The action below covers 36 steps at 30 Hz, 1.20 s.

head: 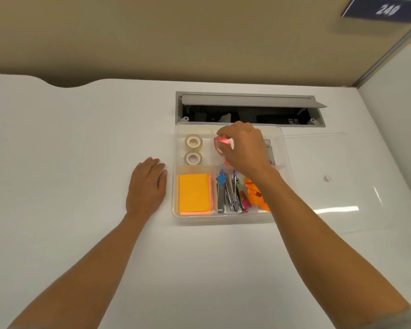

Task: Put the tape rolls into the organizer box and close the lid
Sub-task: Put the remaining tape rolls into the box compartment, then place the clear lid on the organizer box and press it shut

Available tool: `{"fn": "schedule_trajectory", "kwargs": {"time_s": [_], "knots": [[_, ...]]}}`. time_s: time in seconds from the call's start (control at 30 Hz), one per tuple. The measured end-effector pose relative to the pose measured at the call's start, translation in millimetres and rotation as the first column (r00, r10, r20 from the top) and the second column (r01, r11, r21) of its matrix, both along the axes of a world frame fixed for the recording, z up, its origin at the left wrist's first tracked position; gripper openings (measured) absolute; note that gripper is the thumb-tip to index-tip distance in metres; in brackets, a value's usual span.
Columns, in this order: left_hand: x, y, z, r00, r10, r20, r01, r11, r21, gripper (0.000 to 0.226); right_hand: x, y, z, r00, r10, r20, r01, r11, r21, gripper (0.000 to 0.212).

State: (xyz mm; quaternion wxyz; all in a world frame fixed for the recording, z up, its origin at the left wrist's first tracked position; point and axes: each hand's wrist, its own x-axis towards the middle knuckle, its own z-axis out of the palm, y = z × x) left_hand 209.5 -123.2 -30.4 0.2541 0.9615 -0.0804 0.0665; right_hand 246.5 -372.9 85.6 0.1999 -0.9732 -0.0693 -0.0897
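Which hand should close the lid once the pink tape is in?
Probably the right hand. It holds the pink tape roll over the clear plastic organizer box, and the clear flat lid lies right of the box. The left hand rests flat on the white desk, on the far side.

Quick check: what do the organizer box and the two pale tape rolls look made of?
Organizer box: clear, glossy hard plastic by the look; the white desk shows through its walls and dividers. Two pale tape rolls: translucent, shiny tape wound on white cores, probably plastic film; whether the cores are card or plastic can't be told.
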Motion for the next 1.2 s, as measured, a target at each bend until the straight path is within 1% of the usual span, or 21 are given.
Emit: {"fn": "schedule_trajectory", "kwargs": {"time_s": [0.03,0.1,0.2,0.3,0.37,0.47,0.57,0.63,0.67,0.7,0.77,0.8,0.83,0.87,0.93,0.97,1.0,1.1,1.13,1.17,1.2], "knots": [[-1,1,1,1.000,-0.004,-0.022,0.003,0.999,-0.045,0.040,-14,-10,-1,0.995,-0.101,0.012,0.099,0.991,0.090,0.022],[-5,2,6,0.997,0.015,-0.079,-0.028,0.986,-0.164,0.042,-43,-30,-6,0.939,-0.341,0.031,0.324,0.914,0.243,0.020],[-13,3,11,0.987,-0.008,-0.158,-0.037,0.959,-0.279,0.043,-87,-63,-19,0.777,-0.629,0.029,0.583,0.735,0.345,0.018],[-24,1,16,0.966,-0.054,-0.253,-0.042,0.933,-0.358,0.052,-127,-94,-31,0.650,-0.760,0.013,0.692,0.599,0.402,0.016],[-34,-5,21,0.944,-0.079,-0.321,-0.057,0.917,-0.395,0.057,-151,-113,-39,0.525,-0.848,-0.070,0.784,0.450,0.427,0.018],[-54,-13,27,0.893,-0.119,-0.435,-0.076,0.910,-0.407,0.059,-188,-135,-53,0.343,-0.912,-0.224,0.894,0.245,0.375,0.025],[-69,-20,36,0.868,-0.139,-0.476,-0.042,0.935,-0.351,0.069,-219,-148,-64,0.217,-0.896,-0.388,0.955,0.112,0.275,0.033],[-74,-22,42,0.866,-0.186,-0.464,0.026,0.944,-0.329,0.096,-228,-155,-66,0.194,-0.863,-0.466,0.969,0.096,0.227,0.035],[-76,-23,45,0.859,-0.200,-0.471,0.034,0.941,-0.337,0.107,-229,-158,-65,0.211,-0.848,-0.485,0.966,0.105,0.237,0.033],[-78,-25,48,0.855,-0.201,-0.478,0.024,0.936,-0.351,0.106,-227,-160,-63,0.247,-0.831,-0.499,0.956,0.125,0.266,0.029],[-83,-27,52,0.845,-0.194,-0.498,-0.004,0.930,-0.368,0.077,-222,-160,-57,0.301,-0.793,-0.529,0.939,0.152,0.308,0.029],[-86,-28,54,0.841,-0.187,-0.508,-0.012,0.932,-0.362,0.065,-219,-159,-55,0.294,-0.787,-0.542,0.940,0.137,0.312,0.030],[-89,-28,55,0.842,-0.193,-0.504,0.005,0.936,-0.351,0.064,-217,-158,-53,0.269,-0.782,-0.562,0.942,0.093,0.321,0.028],[-91,-26,53,0.849,-0.216,-0.481,0.052,0.942,-0.332,0.075,-216,-158,-52,0.244,-0.775,-0.583,0.938,0.036,0.344,0.024],[-92,-22,50,0.858,-0.262,-0.441,0.162,0.954,-0.252,0.116,-214,-158,-52,0.198,-0.752,-0.628,0.923,-0.073,0.379,0.015],[-93,-21,50,0.858,-0.264,-0.441,0.172,0.956,-0.238,0.124,-213,-158,-52,0.185,-0.739,-0.647,0.917,-0.108,0.385,0.011],[-93,-21,51,0.860,-0.245,-0.448,0.143,0.958,-0.250,0.124,-213,-158,-52,0.181,-0.727,-0.662,0.915,-0.123,0.385,0.004],[-92,-19,50,0.866,-0.263,-0.426,0.179,0.957,-0.226,0.126,-214,-158,-55,0.186,-0.693,-0.696,0.892,-0.179,0.416,0.023],[-91,-18,47,0.863,-0.271,-0.426,0.194,0.957,-0.216,0.125,-215,-159,-55,0.210,-0.665,-0.716,0.873,-0.203,0.444,0.023],[-90,-17,44,0.866,-0.270,-0.422,0.199,0.959,-0.203,0.118,-216,-159,-55,0.248,-0.626,-0.740,0.847,-0.231,0.479,0.020],[-88,-17,41,0.869,-0.259,-0.422,0.188,0.961,-0.202,0.101,-218,-160,-54,0.291,-0.580,-0.761,0.814,-0.267,0.515,0.016]]}}
